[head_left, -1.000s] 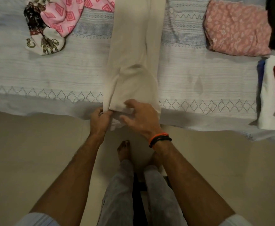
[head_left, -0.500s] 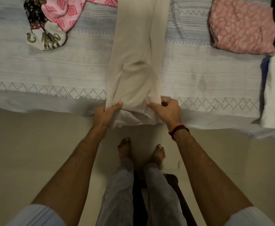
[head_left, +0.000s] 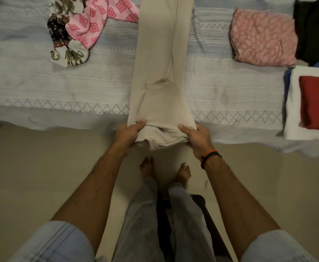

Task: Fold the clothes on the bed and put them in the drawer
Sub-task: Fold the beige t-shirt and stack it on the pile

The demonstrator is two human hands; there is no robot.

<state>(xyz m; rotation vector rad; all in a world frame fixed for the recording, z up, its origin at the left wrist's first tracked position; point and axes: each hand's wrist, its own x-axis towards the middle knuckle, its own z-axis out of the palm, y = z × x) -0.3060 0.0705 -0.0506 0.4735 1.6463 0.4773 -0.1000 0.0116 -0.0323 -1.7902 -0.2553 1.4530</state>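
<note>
At the bed's near edge, the left hand (head_left: 128, 133) and right hand (head_left: 197, 137) each grasp a corner of the beige trousers (head_left: 159, 72), which stretch lengthwise across the white bedspread (head_left: 60, 87); a folded pink garment (head_left: 262, 37) lies well to their right.

Open bedspread on both sides of the middle strip

We see bare bedspread (head_left: 32, 87) at centre left and again at centre right, between the beige trousers (head_left: 160, 59) and the folded pink cloth (head_left: 262, 36). We find the upper left blocked by the pink patterned garment (head_left: 96, 23), and the right edge by the white pile (head_left: 295, 114).
</note>
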